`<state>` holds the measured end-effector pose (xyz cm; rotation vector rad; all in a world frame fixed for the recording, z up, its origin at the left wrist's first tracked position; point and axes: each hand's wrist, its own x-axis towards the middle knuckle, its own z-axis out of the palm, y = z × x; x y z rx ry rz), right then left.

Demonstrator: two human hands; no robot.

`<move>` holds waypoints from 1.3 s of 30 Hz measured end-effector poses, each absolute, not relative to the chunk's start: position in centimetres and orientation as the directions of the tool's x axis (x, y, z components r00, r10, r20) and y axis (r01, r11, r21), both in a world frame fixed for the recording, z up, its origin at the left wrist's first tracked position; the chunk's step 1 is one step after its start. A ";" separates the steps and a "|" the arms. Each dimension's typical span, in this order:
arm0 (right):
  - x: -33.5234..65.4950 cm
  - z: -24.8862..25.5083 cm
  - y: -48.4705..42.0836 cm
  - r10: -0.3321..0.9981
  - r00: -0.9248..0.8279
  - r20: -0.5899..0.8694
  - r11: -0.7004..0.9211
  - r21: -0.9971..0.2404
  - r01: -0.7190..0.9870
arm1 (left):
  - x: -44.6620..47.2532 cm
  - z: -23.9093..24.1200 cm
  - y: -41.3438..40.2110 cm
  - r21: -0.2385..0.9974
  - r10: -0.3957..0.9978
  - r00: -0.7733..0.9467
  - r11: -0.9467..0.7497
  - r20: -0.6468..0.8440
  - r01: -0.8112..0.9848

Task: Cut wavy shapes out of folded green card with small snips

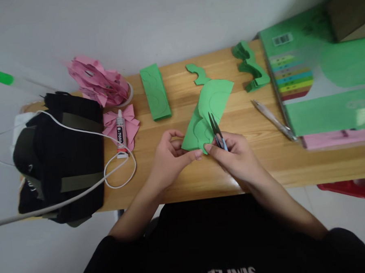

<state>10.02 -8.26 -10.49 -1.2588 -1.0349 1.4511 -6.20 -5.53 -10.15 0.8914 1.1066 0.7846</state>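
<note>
A green paper strip [210, 106] with curved lines drawn on it lies slanted on the wooden table [263, 156]. My left hand [171, 153] pinches its near end between thumb and fingers. My right hand [235, 156] is closed round a small pair of scissors [216, 130], whose dark blades point away from me and lie over the paper's right edge.
A second green strip [155, 92] and a small wavy offcut [198, 73] lie farther back. A stack of wavy green cutouts [251, 69], a pen [273, 119] and coloured paper packs [320, 76] are at right. A glue tube [120, 133], pink paper bows [98, 82], a black bag [61, 155] and a white cable [117, 172] are at left.
</note>
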 end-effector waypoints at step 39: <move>13.4 -11.5 -10.9 0.864 -0.276 -0.422 -0.455 -0.888 -0.068 | -6.3 -10.5 -4.7 0.844 0.842 0.317 0.506 -0.437 -0.180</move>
